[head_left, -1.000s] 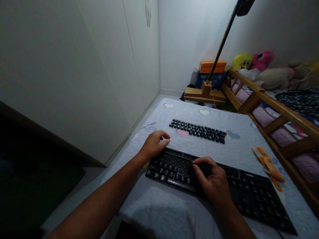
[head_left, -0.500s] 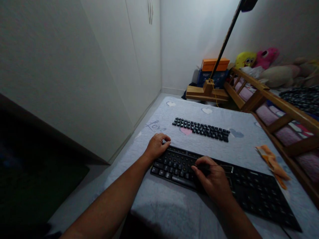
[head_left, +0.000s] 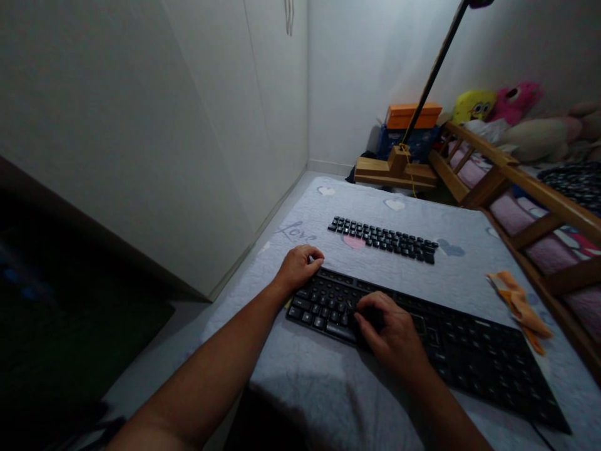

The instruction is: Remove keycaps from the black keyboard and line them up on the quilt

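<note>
A black keyboard [head_left: 488, 357] lies slantwise on the cloth-covered surface, several of its upper-left keys stripped to bare round sockets. My left hand [head_left: 299, 268] closes thumb and fingers on its far left corner. Over the middle of the letter keys, my right hand [head_left: 392, 329] is curled, thumb and index finger nearly together at the keys. From that hand a wire keycap puller [head_left: 419, 322] sticks out to the right, its handle hidden in the palm. Whether a key is between the fingertips is hidden. Beyond the keyboard, loose black keycaps [head_left: 382, 239] lie in neat rows.
An orange cloth [head_left: 519, 304] lies to the right of the keyboard. A wooden bed rail [head_left: 507, 169] runs along the right side. White cabinet doors [head_left: 211, 125] stand at left. A wooden stand [head_left: 397, 169] with a dark pole and stacked boxes [head_left: 413, 117] is at the back.
My right hand has shifted slightly left over the keys, and less of the puller's wire shows. My left hand keeps its hold on the corner. The view has tilted slightly.
</note>
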`<state>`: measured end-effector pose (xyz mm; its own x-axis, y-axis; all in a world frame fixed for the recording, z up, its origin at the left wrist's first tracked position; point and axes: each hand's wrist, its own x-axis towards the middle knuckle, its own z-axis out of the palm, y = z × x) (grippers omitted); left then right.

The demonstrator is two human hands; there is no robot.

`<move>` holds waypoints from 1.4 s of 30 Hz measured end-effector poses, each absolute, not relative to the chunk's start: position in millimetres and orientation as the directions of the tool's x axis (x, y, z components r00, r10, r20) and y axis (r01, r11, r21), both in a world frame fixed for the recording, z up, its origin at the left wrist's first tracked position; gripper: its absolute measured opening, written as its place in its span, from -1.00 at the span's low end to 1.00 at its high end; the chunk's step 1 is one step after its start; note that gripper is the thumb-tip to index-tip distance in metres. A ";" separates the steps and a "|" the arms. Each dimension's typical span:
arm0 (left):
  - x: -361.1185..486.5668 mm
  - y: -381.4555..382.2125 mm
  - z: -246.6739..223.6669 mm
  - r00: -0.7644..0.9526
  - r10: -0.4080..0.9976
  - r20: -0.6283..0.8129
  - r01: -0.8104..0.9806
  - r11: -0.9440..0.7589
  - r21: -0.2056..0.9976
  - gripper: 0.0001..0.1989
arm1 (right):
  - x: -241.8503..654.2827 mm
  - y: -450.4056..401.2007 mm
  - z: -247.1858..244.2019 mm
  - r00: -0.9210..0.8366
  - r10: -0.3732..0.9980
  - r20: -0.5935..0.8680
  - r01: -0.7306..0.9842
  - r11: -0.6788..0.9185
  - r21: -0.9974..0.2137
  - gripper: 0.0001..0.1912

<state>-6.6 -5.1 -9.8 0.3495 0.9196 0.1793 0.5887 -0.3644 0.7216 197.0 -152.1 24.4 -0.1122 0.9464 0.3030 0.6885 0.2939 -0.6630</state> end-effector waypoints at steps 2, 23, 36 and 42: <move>-6.8 -4.2 -11.3 0.352 0.919 0.180 0.585 -0.366 0.724 -0.84 | 197.1 -151.5 23.0 -0.113 0.948 0.297 0.696 0.289 -0.657 -0.96; -5.1 -3.4 -13.8 0.352 0.919 0.180 0.545 -0.357 0.759 -0.86 | 190.6 -151.5 37.2 -0.121 0.973 0.196 0.719 0.222 -0.659 -0.87; -4.6 -5.1 -10.8 0.353 0.918 0.183 0.555 -0.362 0.748 -0.85 | 193.9 -131.1 45.7 -0.074 0.995 -0.060 0.613 -0.002 -0.790 -0.86; -4.4 -4.5 -11.7 0.356 0.914 0.195 0.548 -0.373 0.748 -0.85 | 195.4 -123.6 38.8 -0.029 0.978 -0.208 0.538 -0.160 -0.827 -0.83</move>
